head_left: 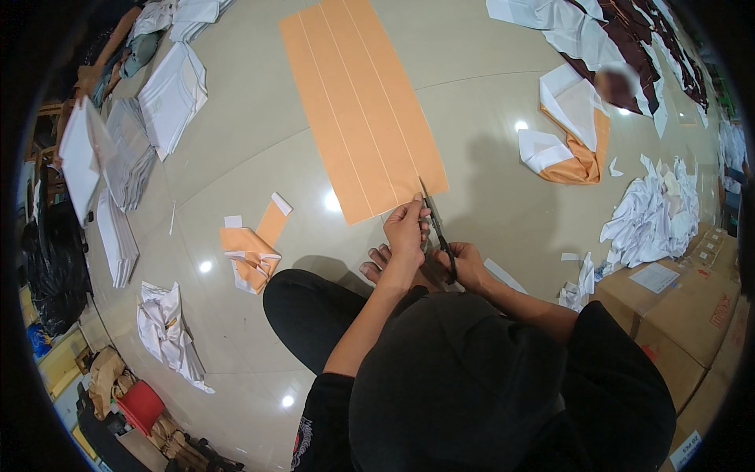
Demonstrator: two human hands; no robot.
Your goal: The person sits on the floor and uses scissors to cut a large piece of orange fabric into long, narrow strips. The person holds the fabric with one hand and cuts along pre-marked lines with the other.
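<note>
A long orange sheet (358, 102) with thin white lengthwise lines lies on the floor in front of me. I cannot tell if it is cloth or paper. My left hand (405, 230) pinches its near edge, close to the right corner. My right hand (467, 266) is wrapped around the dark handles of a pair of scissors (434, 214). Their blades point away from me and lie at the sheet's near edge, just right of my left fingertips, by the rightmost line. My bare foot (376, 263) rests just below the left hand.
Folded orange-and-white pieces (253, 256) lie at left, with a crumpled white bundle (169, 330) nearer. Stacked white sheets (130, 149) stand farther left. Another orange-and-white piece (578, 161), a white scrap heap (653, 208) and cardboard boxes (676, 295) are at right. White and maroon material (621, 47) lies far right.
</note>
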